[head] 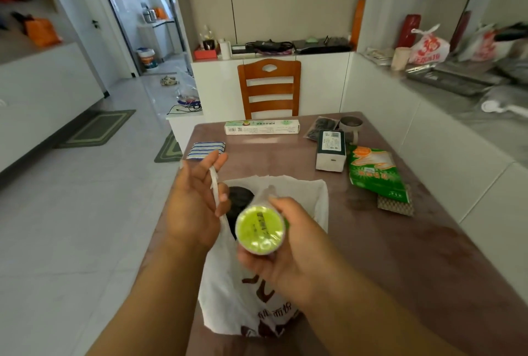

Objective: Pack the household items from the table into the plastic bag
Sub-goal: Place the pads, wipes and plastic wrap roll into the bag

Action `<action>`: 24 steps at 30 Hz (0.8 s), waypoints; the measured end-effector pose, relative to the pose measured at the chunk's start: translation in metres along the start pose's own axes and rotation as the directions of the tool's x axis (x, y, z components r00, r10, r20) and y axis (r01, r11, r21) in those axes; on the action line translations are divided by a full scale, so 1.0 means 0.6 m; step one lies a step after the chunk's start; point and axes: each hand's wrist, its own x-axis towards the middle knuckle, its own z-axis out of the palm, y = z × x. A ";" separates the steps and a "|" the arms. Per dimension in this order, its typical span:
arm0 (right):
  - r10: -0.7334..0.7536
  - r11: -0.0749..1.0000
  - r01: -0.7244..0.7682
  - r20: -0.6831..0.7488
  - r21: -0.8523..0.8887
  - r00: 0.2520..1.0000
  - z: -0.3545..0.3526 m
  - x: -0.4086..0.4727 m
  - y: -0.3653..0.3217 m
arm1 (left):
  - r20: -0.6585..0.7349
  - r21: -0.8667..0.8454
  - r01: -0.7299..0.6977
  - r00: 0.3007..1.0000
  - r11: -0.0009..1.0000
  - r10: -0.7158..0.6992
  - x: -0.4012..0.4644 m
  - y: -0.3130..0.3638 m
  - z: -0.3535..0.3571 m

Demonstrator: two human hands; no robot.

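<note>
Over the bag (228,293), at the near edge of the table (400,255): left hand (194,207) pinching one handle strip between thumb and fingers and lifting it up and outward, evidently to keep the mouth pulled open. Right hand (288,253) wrapped around a tube (260,229) with a lime-green end cap, fingers clenched on its body, cap turned toward the camera, far end tilted down into the bag's mouth; held that way, most likely, so the tube can slide in lengthwise. Already inside the bag, something dark and rounded (238,198), just beyond the tube; cannot tell what. Bag itself slumped on the table, white with dark printing on its near face, far rim spread flat. Beyond the bag, well apart and not yet packed: striped cloth (206,150) to the far left; long box (262,127) at the far edge, lying crosswise; dark packet (320,127) and mug (351,125) to the far right; tissue pack (331,150) nearer, standing on end; green packet (377,173) right of the bag, lying partly on a brown scouring pad (395,205). Chair (270,87) tucked in behind the far edge. Judged from the count of things outside the bag against the one inside, packing only just begun. Next move calls for lowering the tube through the opening while the handle stays lifted; risk of the slack rim folding in and catching the tube if the left grip drops.
</note>
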 end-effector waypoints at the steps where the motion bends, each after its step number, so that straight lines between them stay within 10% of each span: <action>1: -0.033 0.999 0.033 0.005 -0.008 0.999 0.012 0.005 0.000 | 0.021 -0.006 -0.005 1.000 1.000 0.006 -0.004 0.004 -0.003; 11: -0.094 0.988 0.106 -0.110 0.109 0.989 0.037 0.023 0.025 | 0.132 -0.003 -0.044 0.990 0.999 0.044 -0.036 0.026 -0.018; 18: -0.209 0.944 0.143 -0.204 -0.297 0.956 0.002 0.104 0.024 | 0.145 -0.007 -0.015 0.989 1.000 0.016 -0.050 0.029 -0.012; 21: -0.240 0.800 0.044 -0.251 -0.599 0.938 -0.019 0.133 0.017 | 0.139 -0.004 -0.002 0.990 1.000 0.003 -0.051 0.031 -0.011; 24: -0.373 0.432 0.147 -0.028 -0.890 0.927 -0.040 0.149 0.016 | 0.132 -0.007 -0.002 0.991 1.000 0.003 -0.052 0.036 -0.007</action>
